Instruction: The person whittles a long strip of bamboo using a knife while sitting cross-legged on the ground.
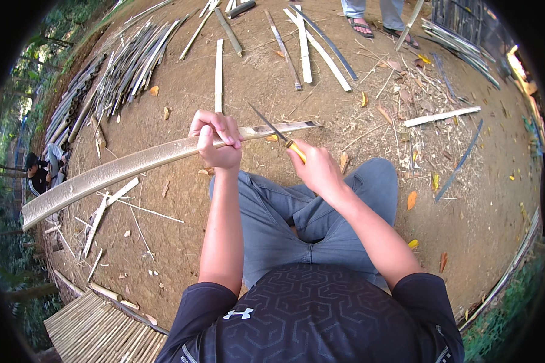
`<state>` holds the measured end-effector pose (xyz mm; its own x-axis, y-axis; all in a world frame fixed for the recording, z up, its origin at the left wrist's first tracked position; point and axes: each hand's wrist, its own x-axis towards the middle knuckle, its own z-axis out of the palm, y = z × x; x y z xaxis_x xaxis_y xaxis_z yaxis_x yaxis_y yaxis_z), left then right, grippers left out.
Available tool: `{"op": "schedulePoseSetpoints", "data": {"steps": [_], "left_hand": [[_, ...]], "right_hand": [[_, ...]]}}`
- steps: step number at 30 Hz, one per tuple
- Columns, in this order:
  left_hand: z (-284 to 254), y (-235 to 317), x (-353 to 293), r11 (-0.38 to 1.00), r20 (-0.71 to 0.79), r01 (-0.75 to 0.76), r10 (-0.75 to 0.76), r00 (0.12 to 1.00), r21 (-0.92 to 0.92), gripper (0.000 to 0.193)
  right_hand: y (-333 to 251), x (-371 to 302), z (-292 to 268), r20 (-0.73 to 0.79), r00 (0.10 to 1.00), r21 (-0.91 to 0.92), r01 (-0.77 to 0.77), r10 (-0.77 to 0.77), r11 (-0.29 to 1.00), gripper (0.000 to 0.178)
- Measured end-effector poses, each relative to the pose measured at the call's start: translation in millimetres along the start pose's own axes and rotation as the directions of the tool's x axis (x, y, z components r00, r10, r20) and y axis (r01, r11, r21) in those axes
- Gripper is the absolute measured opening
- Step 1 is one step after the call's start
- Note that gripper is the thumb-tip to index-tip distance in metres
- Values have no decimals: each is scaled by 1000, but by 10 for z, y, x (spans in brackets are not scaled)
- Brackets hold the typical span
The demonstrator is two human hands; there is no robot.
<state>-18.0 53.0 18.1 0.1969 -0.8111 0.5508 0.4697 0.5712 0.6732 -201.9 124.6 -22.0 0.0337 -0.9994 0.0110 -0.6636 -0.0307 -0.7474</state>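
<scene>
A long split bamboo strip stretches from the far left to just past the middle, its pale inner side facing up. My left hand is closed around it near its right end, in front of my knees. In my right hand is a knife with a yellow handle, the fingers wrapped round that handle. The thin dark blade points up and left, crossing the strip's narrow end in this view; whether it touches the bamboo I cannot tell.
Bamboo slats lie piled at the back left, with loose strips ahead. Shavings litter the dirt at right. A person's sandalled feet stand at the back; another person sits far left. A slatted bamboo platform is near left.
</scene>
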Motion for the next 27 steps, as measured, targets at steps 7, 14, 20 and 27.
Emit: {"op": "schedulePoseSetpoints", "data": {"steps": [7,14,20,27], "left_hand": [[-11,-20,-50,996,24,-25,27,999,-86,28],[-66,-164,-14,990,-12,-36,35,999,-135,27],[-176,16,-25,997,-63,-38,34,997,-63,27],[-353,7,78,1000,-131,-7,9,991,16,27]], "right_hand": [[98,20,-64,70,997,-1,-22,22,1000,20],[975,240,340,-77,985,-144,-161,152,976,22],[689,210,344,33,998,-73,-56,58,996,23],[1099,411,380,37,999,-107,16,-12,994,24]]}}
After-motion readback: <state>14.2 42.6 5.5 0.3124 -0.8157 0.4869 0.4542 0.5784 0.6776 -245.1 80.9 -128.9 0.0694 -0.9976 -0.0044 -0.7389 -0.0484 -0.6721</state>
